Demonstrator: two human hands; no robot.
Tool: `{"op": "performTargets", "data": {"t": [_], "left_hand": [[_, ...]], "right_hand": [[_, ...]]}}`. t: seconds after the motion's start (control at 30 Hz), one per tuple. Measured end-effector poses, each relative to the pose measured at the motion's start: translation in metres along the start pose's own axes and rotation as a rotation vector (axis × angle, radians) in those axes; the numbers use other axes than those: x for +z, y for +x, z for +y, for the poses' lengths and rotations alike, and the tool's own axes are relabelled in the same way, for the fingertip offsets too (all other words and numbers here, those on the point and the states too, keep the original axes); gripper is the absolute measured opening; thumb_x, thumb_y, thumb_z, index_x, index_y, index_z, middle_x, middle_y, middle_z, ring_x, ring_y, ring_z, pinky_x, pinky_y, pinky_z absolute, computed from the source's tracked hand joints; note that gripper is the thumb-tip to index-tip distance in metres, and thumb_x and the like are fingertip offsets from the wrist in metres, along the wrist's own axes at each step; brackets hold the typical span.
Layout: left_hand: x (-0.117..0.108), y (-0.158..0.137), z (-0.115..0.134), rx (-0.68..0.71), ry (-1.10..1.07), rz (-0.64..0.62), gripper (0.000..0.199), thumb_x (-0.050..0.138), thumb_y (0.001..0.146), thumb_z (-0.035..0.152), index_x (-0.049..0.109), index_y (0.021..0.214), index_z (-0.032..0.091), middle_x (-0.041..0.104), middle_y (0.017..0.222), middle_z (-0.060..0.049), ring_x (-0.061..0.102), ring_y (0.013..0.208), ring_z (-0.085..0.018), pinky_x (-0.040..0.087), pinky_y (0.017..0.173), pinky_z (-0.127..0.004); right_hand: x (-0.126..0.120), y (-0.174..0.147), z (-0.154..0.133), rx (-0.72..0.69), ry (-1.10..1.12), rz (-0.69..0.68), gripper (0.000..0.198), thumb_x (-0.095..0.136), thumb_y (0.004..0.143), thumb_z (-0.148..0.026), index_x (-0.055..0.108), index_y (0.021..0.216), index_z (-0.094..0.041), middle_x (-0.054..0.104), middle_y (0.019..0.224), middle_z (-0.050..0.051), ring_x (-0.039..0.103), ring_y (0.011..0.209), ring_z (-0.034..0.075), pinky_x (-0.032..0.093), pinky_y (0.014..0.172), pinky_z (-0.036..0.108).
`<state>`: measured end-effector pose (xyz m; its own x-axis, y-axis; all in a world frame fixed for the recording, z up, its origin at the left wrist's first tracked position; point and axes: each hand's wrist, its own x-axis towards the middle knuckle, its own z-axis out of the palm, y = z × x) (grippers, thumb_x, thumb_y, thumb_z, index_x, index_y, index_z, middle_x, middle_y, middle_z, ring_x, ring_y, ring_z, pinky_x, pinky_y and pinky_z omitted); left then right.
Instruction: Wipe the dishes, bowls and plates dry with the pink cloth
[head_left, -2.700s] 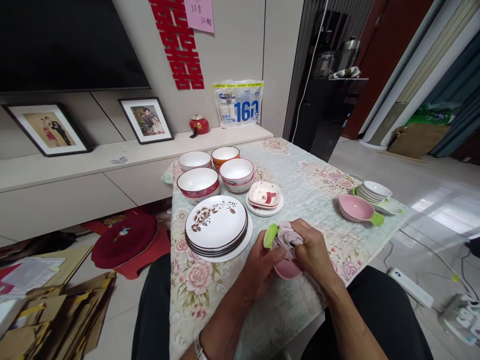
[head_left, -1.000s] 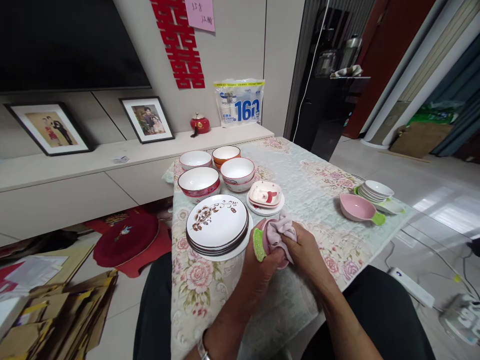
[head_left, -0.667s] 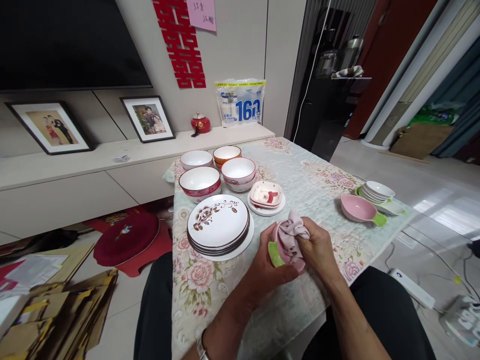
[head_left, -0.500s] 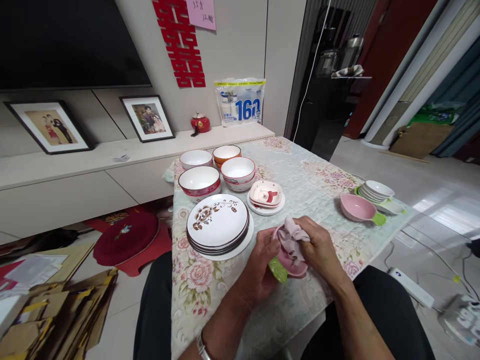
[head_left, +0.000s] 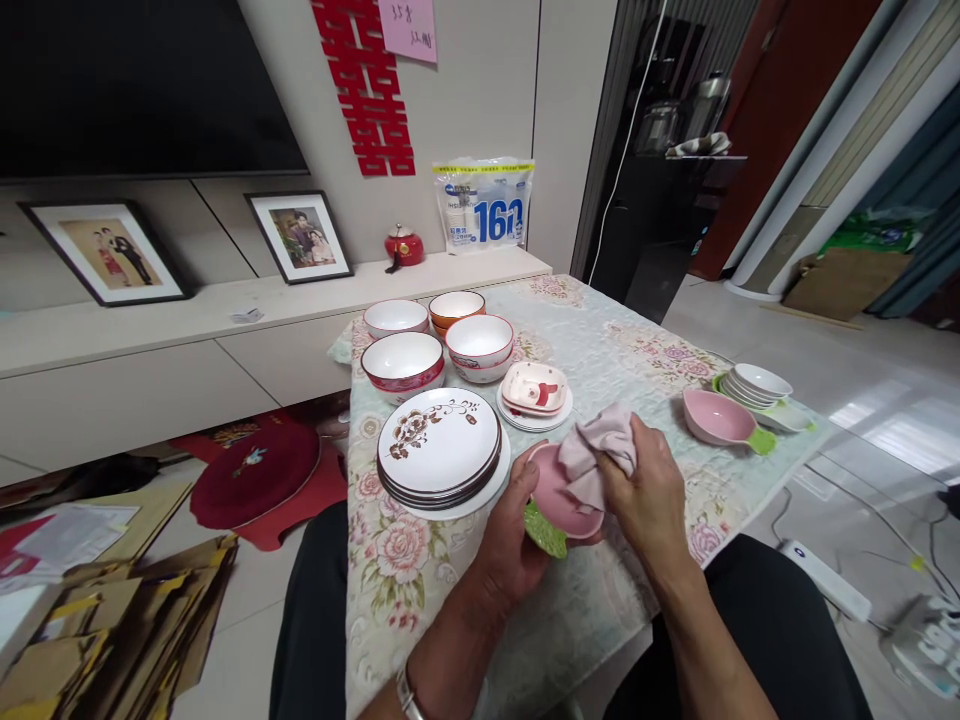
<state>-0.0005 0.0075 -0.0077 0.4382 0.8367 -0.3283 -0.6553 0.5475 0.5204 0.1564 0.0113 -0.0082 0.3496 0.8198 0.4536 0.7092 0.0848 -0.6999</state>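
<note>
My left hand [head_left: 517,535] grips a pink bowl [head_left: 561,492] with a green leaf-shaped handle, tilted above the tablecloth. A pale pink cloth [head_left: 598,450] is bunched in my right hand [head_left: 649,490], its folds lying against the inside of the bowl and over its right rim. Left of my hands sits a stack of white plates [head_left: 439,440] with brown flower patterns. Just beyond them, small square dishes with a bear picture [head_left: 534,387] rest on round white plates [head_left: 536,424].
Several large bowls [head_left: 480,342] stand at the table's far left. Another pink bowl [head_left: 718,416] and a stack of small white bowls [head_left: 761,382] sit near the right edge. Flowered cloth [head_left: 397,590] covers the table. A low cabinet [head_left: 300,310] runs behind.
My right hand and the cloth have lifted slightly and shifted right, so more of the bowl's inside shows. The bowl has turned a little in my left hand.
</note>
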Motion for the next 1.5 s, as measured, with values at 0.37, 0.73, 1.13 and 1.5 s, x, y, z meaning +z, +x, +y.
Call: {"op": "performTargets", "data": {"t": [0.37,0.73,1.13,1.5], "left_hand": [[0.006,0.004,0.0,0.057,-0.134,-0.054,0.038,0.064,0.092,0.039,0.061,0.125,0.021,0.071,0.121,-0.008,0.067,0.112,-0.027,0.053,0.092,-0.038],[-0.002,0.002,-0.01,0.277,0.053,-0.121,0.044,0.064,0.093,0.04,0.057,0.133,0.024,0.068,0.13,-0.009,0.062,0.123,-0.025,0.045,0.104,-0.037],[-0.003,0.001,-0.01,0.267,0.169,-0.072,0.043,0.058,0.097,0.044,0.055,0.135,0.023,0.07,0.125,-0.008,0.067,0.112,-0.023,0.048,0.096,-0.036],[-0.003,0.001,-0.011,0.285,0.041,-0.098,0.041,0.067,0.091,0.041,0.058,0.126,0.023,0.07,0.119,-0.007,0.065,0.113,-0.024,0.046,0.1,-0.036]], "right_hand": [[0.004,-0.015,-0.021,-0.471,-0.079,-0.085,0.025,0.05,0.099,-0.016,0.072,0.11,-0.02,0.058,0.108,0.011,0.061,0.098,0.022,0.053,0.08,0.034],[0.011,-0.017,-0.029,-0.349,0.111,-0.286,0.013,0.053,0.095,-0.013,0.063,0.1,-0.02,0.067,0.108,0.01,0.064,0.105,0.023,0.051,0.088,0.033],[-0.007,-0.015,-0.029,-0.364,-0.387,-0.426,0.025,0.052,0.085,0.001,0.066,0.084,-0.019,0.062,0.088,0.008,0.053,0.087,0.024,0.04,0.071,0.031],[0.012,-0.01,-0.029,-0.335,0.152,-0.41,0.016,0.047,0.086,-0.008,0.056,0.082,-0.022,0.064,0.086,0.003,0.06,0.077,0.018,0.044,0.067,0.027]]}}
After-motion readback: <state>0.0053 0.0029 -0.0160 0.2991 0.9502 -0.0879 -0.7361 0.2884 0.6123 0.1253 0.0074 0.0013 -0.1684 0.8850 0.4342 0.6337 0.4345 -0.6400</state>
